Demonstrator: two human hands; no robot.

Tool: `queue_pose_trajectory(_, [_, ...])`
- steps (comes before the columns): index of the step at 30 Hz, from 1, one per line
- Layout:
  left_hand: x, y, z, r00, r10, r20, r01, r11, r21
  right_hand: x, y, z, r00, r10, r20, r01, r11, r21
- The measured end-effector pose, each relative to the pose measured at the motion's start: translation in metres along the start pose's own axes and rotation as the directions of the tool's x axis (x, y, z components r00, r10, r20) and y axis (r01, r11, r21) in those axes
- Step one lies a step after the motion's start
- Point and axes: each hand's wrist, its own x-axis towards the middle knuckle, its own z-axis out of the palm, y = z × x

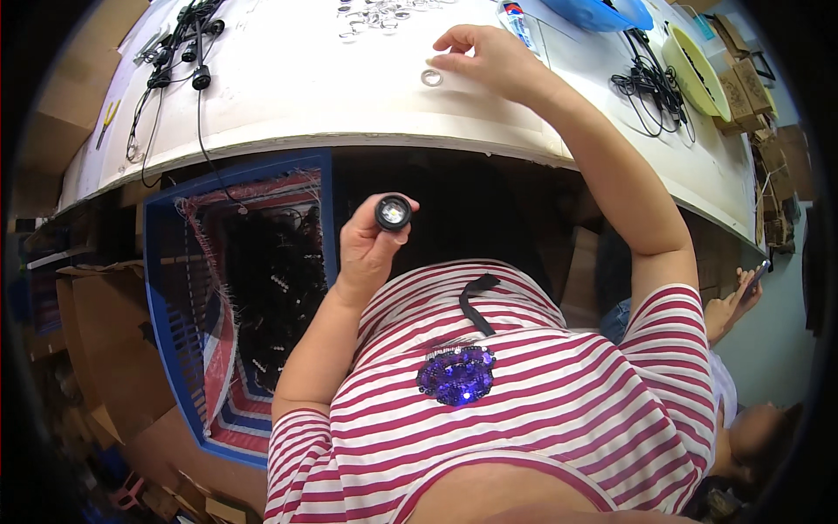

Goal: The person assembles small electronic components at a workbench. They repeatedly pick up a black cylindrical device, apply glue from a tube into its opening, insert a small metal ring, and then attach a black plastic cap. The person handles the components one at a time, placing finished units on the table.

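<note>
My left hand is closed round a short black cylinder with a clear round lens-like end, held in front of the table's edge with that end facing up. Over the white table, my right hand has its thumb and forefinger apart, and no object shows between them. Just below its fingertips lies a small pale ring. Several more small rings are scattered at the far side of the tabletop.
Black cables with sockets lie at the table's left, near yellow-handled pliers. A blue crate of black parts stands below. To the right are a tube, a blue basin, a cable bundle, a yellow basin and another person's hand.
</note>
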Motion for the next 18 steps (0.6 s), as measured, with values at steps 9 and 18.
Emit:
queue_pose_trajectory(9, [0.018,0.022,0.001,0.997,0.071,0.010,-0.070,0.997,-0.017,-0.015,-0.004,0.016,0.978,-0.163,-0.128,0.144,0.979,-0.145])
queue_pose_trajectory(18, [0.023,0.012,0.006,0.997,-0.014,0.074,0.020,0.996,-0.088,-0.073,-0.056,-0.002,0.903,-0.401,0.151,0.287,0.827,0.483])
